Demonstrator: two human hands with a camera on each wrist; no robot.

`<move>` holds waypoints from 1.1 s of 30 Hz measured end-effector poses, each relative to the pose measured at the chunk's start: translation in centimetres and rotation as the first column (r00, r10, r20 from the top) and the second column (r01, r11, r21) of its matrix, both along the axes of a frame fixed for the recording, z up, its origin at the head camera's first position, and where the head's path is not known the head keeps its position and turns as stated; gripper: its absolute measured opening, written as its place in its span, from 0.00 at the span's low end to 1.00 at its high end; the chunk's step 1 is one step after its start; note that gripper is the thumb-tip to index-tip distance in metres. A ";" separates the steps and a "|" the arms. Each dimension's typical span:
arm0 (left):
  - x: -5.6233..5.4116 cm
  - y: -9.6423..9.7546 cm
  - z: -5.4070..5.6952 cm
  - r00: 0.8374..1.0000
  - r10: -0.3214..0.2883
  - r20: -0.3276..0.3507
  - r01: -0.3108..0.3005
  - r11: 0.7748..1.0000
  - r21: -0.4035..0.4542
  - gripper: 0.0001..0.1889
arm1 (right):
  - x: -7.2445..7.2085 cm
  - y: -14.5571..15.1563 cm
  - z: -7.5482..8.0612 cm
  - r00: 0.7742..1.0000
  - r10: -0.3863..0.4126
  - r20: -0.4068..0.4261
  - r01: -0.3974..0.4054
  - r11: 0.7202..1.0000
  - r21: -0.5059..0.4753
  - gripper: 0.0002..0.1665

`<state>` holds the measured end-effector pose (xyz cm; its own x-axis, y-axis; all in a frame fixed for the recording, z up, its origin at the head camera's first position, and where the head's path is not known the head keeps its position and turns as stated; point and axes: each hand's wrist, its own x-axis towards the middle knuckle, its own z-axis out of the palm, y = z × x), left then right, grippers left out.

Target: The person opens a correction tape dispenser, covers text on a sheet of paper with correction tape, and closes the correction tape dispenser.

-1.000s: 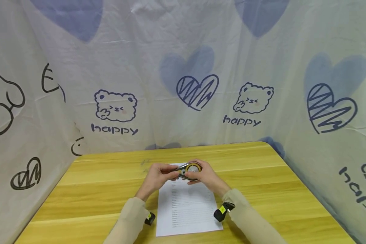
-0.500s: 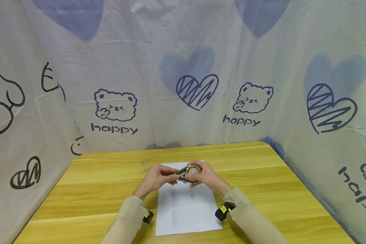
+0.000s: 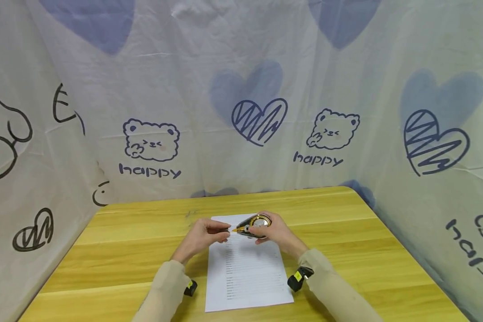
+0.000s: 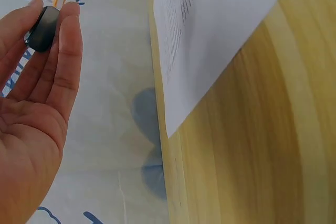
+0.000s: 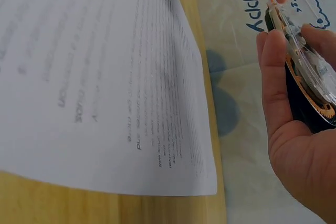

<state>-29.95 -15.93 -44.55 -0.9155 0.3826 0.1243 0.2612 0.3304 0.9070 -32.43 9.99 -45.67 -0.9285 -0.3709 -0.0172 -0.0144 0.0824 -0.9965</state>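
Observation:
A correction tape dispenser [image 3: 260, 221], clear with black and orange parts, is in my right hand [image 3: 277, 230], its orange tip pointing left. In the right wrist view the thumb and fingers grip the dispenser [image 5: 310, 72] along its sides. My left hand [image 3: 203, 235] pinches a small dark cap [image 4: 44, 29] between thumb and fingers, just off the dispenser's tip. Both hands are held above a printed sheet of paper [image 3: 249, 273] lying on the table. Part of the sheet's top is hidden by the hands.
The wooden table [image 3: 124, 250] extends on both sides of the sheet. Behind and beside it hangs a pale curtain [image 3: 209, 170] with hearts, bears and lettering. A black strap device [image 3: 300, 278] sits at the right wrist.
The dark cap has come off the dispenser's tip. My left hand has moved slightly left with the cap, and my right hand slightly right with the dispenser, baring the orange tip.

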 end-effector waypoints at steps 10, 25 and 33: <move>-0.1 -0.4 -0.3 0.994 0.098 -0.047 -0.100 0.995 -0.028 0.12 | -0.3 0.8 -0.2 0.996 -0.084 0.029 0.084 0.996 -0.004 0.31; 0.0 -0.5 -0.2 0.983 0.153 -0.105 -0.173 0.958 -0.227 0.08 | -0.5 0.8 -0.3 0.990 -0.139 0.025 0.139 0.990 0.024 0.24; 0.1 -0.7 -0.3 0.986 0.118 -0.121 -0.154 0.925 -0.348 0.09 | -0.6 1.1 -0.8 0.998 -0.064 0.019 0.063 0.998 0.012 0.26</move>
<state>-29.85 -16.63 -44.81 -0.9522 0.2907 0.0936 0.2713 0.6641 0.6967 -33.02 11.06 -46.50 -0.9496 -0.3109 -0.0394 0.0105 0.0942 -0.9955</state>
